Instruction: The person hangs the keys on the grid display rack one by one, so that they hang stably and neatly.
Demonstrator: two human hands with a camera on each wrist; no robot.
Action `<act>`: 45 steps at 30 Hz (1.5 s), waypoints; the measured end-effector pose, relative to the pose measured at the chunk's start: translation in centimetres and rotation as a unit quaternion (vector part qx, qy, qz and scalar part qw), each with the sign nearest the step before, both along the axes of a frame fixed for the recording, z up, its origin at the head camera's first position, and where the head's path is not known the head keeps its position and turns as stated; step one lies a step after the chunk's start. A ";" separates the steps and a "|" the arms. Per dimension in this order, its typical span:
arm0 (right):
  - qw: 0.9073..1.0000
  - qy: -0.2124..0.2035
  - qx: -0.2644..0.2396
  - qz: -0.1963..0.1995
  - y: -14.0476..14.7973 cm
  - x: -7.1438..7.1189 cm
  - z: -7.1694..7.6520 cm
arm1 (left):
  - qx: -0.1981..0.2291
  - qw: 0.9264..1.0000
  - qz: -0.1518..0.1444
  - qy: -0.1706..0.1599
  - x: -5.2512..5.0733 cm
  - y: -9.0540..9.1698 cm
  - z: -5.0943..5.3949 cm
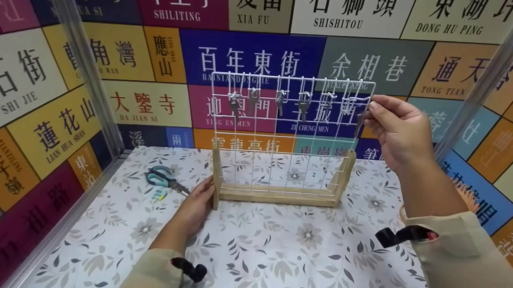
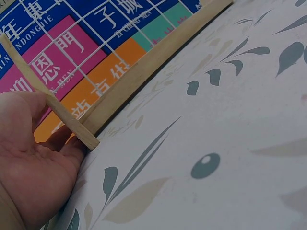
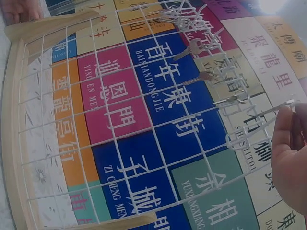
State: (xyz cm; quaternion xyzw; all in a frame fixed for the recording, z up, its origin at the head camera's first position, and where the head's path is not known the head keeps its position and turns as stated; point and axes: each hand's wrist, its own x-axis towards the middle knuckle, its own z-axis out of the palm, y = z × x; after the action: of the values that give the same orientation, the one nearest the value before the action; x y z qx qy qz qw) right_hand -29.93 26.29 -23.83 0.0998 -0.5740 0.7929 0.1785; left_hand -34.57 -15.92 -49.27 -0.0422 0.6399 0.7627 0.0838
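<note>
A white wire grid rack stands upright in a wooden base. Several keys hang from hooks along its upper part. At the grid's upper right corner, my right hand pinches a key between thumb and fingers. The right wrist view shows the same key close to a wire hook; whether they touch I cannot tell. My left hand grips the left wooden upright low down, its thumb in front in the left wrist view and fingertips partly behind the wood.
Teal-handled scissors lie on the floral tablecloth left of the rack, beside a small green and yellow piece. An orange object is partly hidden behind the right forearm. Lettered panels and clear corner posts enclose the table.
</note>
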 end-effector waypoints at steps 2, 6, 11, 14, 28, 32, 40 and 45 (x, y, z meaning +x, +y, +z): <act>1.000 0.003 -0.006 0.001 0.0 0.0 -0.3 | -0.001 1.000 -0.001 0.004 -0.1 0.0 0.0; 1.000 -0.003 -0.006 0.003 -0.1 -0.2 -0.8 | -0.015 1.000 0.005 -0.009 0.0 -0.1 0.1; 1.000 -0.010 -0.017 0.021 -0.1 -0.3 -1.8 | -0.021 1.000 0.000 -0.023 0.1 -0.1 0.2; 0.999 -0.015 -0.018 0.035 0.0 -0.3 -2.7 | -0.019 1.000 0.000 -0.024 0.1 0.0 0.3; 0.989 -0.076 0.088 0.087 1.3 0.3 -10.8 | -0.001 1.000 -0.007 -0.002 0.1 -0.1 -0.1; 0.980 -0.115 0.120 0.108 2.3 0.3 -14.1 | 0.003 1.000 -0.012 0.010 0.0 -0.1 -0.2; 0.943 -0.186 0.200 0.188 4.8 0.0 -19.3 | -0.011 1.000 -0.011 -0.018 -0.1 -0.2 0.0; 0.913 -0.214 0.248 0.243 6.4 -0.5 -21.5 | -0.027 0.999 -0.010 -0.041 -0.1 -0.3 0.1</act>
State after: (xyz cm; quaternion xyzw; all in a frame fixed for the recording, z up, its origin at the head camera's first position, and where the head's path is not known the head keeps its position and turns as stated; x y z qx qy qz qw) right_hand -30.45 32.65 -45.29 0.1045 -0.7347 0.6465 -0.1771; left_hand -34.69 -16.17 -49.18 -0.0691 0.6569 0.7417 0.1166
